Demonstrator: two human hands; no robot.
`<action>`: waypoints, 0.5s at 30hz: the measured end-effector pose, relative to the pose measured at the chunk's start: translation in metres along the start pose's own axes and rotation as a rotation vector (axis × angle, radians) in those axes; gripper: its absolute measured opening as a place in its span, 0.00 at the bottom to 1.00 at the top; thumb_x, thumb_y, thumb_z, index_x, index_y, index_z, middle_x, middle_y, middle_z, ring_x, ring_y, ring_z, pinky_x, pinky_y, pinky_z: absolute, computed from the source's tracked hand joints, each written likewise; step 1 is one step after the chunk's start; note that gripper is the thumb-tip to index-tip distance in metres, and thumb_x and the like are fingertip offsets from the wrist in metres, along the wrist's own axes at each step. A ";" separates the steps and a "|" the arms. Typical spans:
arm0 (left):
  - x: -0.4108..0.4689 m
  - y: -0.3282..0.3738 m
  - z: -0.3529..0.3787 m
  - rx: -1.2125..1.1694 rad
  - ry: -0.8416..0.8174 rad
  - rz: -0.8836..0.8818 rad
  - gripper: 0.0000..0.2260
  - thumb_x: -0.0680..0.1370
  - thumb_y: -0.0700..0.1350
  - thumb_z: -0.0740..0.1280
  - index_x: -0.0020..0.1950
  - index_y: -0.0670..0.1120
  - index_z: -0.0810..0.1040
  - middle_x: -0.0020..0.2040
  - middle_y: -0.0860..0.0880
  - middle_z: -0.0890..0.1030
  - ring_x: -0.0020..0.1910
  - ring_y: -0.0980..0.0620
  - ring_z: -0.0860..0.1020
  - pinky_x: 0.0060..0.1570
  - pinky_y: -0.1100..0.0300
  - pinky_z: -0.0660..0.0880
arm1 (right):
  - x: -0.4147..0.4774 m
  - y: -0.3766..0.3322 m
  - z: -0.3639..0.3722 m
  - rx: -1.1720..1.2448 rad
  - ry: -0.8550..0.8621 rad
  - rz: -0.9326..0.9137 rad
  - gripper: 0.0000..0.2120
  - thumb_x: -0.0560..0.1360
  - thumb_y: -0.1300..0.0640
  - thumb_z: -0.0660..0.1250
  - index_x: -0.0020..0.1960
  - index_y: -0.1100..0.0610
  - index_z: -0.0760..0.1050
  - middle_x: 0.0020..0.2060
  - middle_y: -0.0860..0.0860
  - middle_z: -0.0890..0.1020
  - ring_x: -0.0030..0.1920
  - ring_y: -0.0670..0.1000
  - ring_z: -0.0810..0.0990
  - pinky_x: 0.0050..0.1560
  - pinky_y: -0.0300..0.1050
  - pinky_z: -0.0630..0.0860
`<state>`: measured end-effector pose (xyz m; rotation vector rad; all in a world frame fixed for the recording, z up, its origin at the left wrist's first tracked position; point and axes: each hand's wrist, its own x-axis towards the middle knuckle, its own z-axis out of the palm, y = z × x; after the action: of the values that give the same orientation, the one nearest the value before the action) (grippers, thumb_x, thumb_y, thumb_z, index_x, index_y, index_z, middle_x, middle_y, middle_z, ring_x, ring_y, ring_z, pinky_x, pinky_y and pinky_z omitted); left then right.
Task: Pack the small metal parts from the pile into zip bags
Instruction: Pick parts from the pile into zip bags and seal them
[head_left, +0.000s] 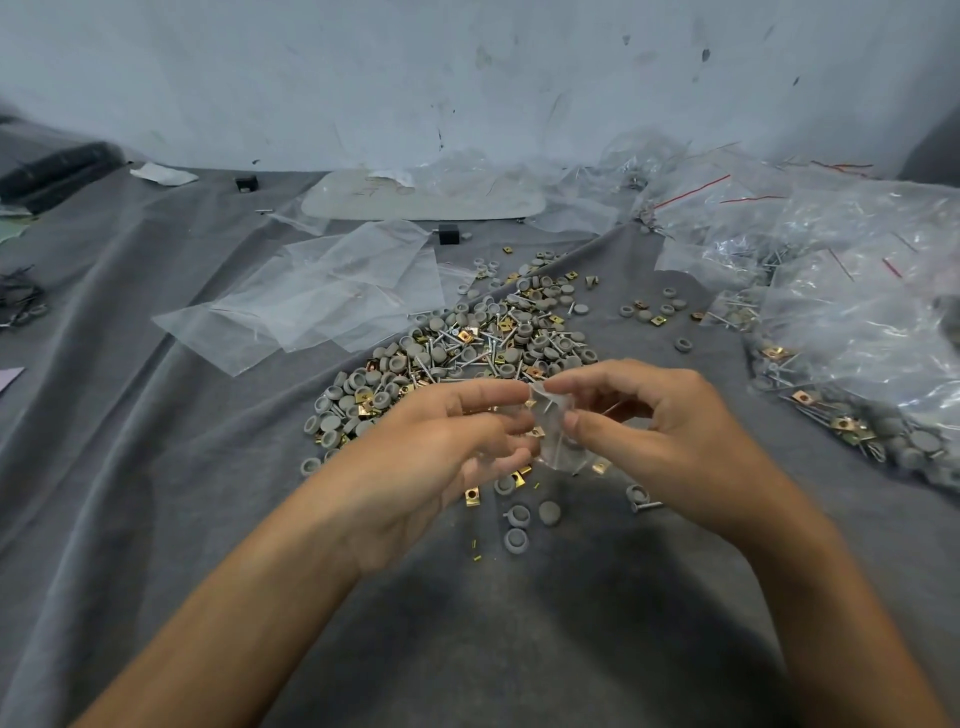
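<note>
Both hands (561, 431) pinch 1 zip bag (551, 422) above the pile (467, 343).

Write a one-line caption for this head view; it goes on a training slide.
Both hands, left and right, pinch a small zip bag over the parts pile.

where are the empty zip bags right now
In the head view, the empty zip bags lie flat on the grey cloth, left of and just beyond the pile of parts, overlapping one another.
</note>
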<state>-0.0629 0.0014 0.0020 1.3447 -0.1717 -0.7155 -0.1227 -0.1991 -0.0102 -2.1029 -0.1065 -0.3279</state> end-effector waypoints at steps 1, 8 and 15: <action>-0.002 0.003 0.000 -0.061 -0.005 -0.017 0.22 0.71 0.24 0.64 0.62 0.39 0.80 0.58 0.37 0.83 0.54 0.45 0.85 0.52 0.59 0.82 | 0.000 0.000 0.000 0.002 0.001 -0.001 0.12 0.76 0.59 0.73 0.56 0.45 0.84 0.43 0.45 0.84 0.46 0.48 0.84 0.52 0.53 0.80; -0.008 0.010 0.006 -0.444 -0.039 -0.139 0.30 0.61 0.24 0.55 0.62 0.33 0.77 0.60 0.31 0.79 0.60 0.35 0.81 0.55 0.47 0.80 | -0.001 0.000 0.001 0.032 0.001 0.000 0.12 0.76 0.60 0.74 0.55 0.45 0.84 0.42 0.47 0.85 0.45 0.49 0.84 0.50 0.52 0.80; 0.001 -0.008 0.016 -0.302 0.152 0.034 0.13 0.80 0.26 0.60 0.60 0.37 0.78 0.51 0.38 0.86 0.50 0.48 0.86 0.44 0.63 0.83 | -0.001 -0.001 0.000 0.035 -0.011 0.012 0.12 0.76 0.60 0.74 0.55 0.45 0.85 0.42 0.47 0.85 0.44 0.49 0.84 0.50 0.51 0.81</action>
<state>-0.0729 -0.0129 -0.0017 1.0987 0.0344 -0.5818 -0.1237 -0.1984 -0.0095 -2.0703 -0.1055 -0.3054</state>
